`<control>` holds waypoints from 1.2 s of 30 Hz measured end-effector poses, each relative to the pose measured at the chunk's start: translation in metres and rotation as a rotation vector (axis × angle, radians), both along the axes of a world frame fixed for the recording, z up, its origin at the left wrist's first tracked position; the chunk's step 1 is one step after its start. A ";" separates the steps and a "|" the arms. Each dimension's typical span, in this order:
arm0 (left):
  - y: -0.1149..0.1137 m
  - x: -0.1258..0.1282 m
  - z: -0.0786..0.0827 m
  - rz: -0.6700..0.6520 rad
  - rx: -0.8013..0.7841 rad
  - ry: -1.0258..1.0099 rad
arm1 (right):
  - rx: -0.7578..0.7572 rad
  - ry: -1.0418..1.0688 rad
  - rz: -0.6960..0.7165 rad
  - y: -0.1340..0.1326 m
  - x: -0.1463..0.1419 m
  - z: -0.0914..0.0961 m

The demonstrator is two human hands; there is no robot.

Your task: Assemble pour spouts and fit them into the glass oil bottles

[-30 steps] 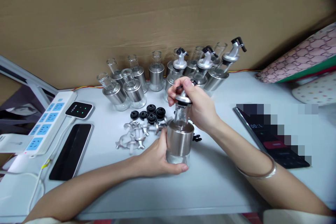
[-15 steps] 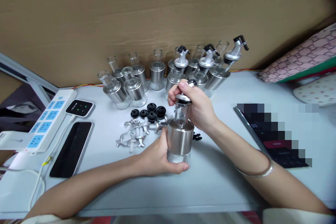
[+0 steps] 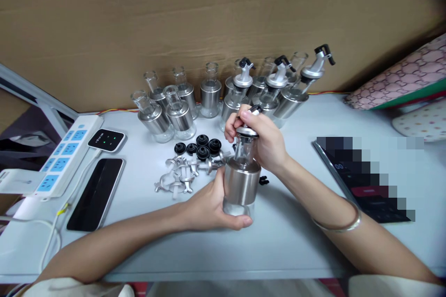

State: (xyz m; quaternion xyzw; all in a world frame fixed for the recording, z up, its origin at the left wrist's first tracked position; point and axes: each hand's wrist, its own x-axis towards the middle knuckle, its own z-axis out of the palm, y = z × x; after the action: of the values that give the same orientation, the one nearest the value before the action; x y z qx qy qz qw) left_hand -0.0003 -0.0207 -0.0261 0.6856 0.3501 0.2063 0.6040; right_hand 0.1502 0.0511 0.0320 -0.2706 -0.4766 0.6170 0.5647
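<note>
A glass bottle (image 3: 242, 181) with a brushed steel sleeve stands upright in front of me. Wrapped around its lower left side is my left hand (image 3: 216, 206), thumb across the base. My right hand (image 3: 263, 137) grips the silver pour spout (image 3: 247, 132) with a black lever, seated at the bottle's mouth; how deep it sits I cannot tell. Silver spout pieces (image 3: 179, 174) lie in a heap to the left. Behind them are several round black stoppers (image 3: 202, 146). Small black parts (image 3: 264, 180) lie just right of the bottle, partly hidden by it.
Several open bottles (image 3: 181, 118) and three with spouts (image 3: 292, 97) stand along the cardboard wall (image 3: 209, 18). On the left lie a power strip (image 3: 75, 148), a small black-and-white device (image 3: 106, 140) and a phone (image 3: 95, 195). A partly blurred-out tablet (image 3: 362, 185) lies to the right.
The view has shifted slightly. Both hands keep the same hold on the bottle and spout, with no other clear movement.
</note>
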 end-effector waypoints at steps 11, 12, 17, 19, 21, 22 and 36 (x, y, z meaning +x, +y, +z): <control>0.000 -0.001 -0.003 -0.003 0.025 0.008 | 0.075 -0.039 0.018 -0.001 0.001 -0.003; 0.000 -0.001 -0.004 -0.004 0.028 0.009 | 0.083 -0.049 0.017 0.000 0.001 -0.004; 0.001 -0.001 -0.005 -0.018 0.031 0.015 | 0.095 -0.045 0.057 0.001 0.002 -0.011; 0.001 -0.001 -0.005 -0.021 0.034 0.009 | 0.100 -0.033 0.073 0.000 0.002 -0.012; 0.001 -0.001 -0.005 -0.024 0.040 0.001 | 0.099 -0.018 0.089 0.000 0.002 -0.013; 0.001 0.000 -0.004 -0.025 0.042 -0.001 | 0.095 -0.009 0.097 0.000 0.002 -0.013; 0.000 -0.004 -0.008 -0.004 -0.020 -0.057 | 0.214 -0.235 0.109 0.004 0.011 -0.022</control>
State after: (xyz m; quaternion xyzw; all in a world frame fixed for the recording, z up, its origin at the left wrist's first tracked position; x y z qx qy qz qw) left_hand -0.0043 -0.0204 -0.0338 0.6740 0.3333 0.2210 0.6211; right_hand 0.1615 0.0550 0.0095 -0.2528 -0.6164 0.5566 0.4963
